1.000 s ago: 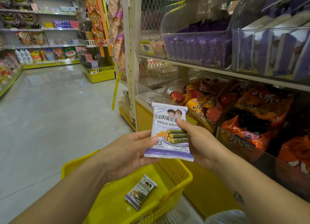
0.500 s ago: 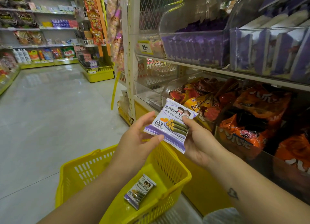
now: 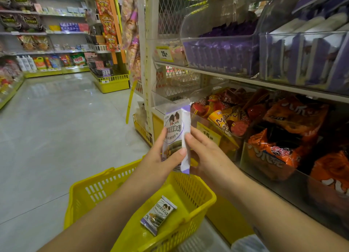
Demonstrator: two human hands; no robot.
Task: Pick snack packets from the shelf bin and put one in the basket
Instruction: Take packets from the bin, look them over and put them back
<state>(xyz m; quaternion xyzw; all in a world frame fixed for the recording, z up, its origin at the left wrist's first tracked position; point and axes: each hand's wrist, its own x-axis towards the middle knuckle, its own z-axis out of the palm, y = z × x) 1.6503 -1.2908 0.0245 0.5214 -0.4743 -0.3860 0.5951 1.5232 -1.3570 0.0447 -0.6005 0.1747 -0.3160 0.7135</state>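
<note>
A white and purple snack packet stands upright in front of me, above the yellow basket. My left hand grips its lower left side, thumb across the front. My right hand pinches its right edge with thumb and fingers. A second, similar packet lies flat on the basket floor. The clear shelf bin with purple packets sits on the upper shelf to the right.
Clear bins of orange and red snack bags fill the lower shelf at right. A white shelf post stands ahead. The grey tiled aisle floor stretches left, with yellow-based shelving at the far end.
Both hands have turned the packet from tilted flat to upright and edge-on, raising it slightly. The basket and the packet in it stayed in place.
</note>
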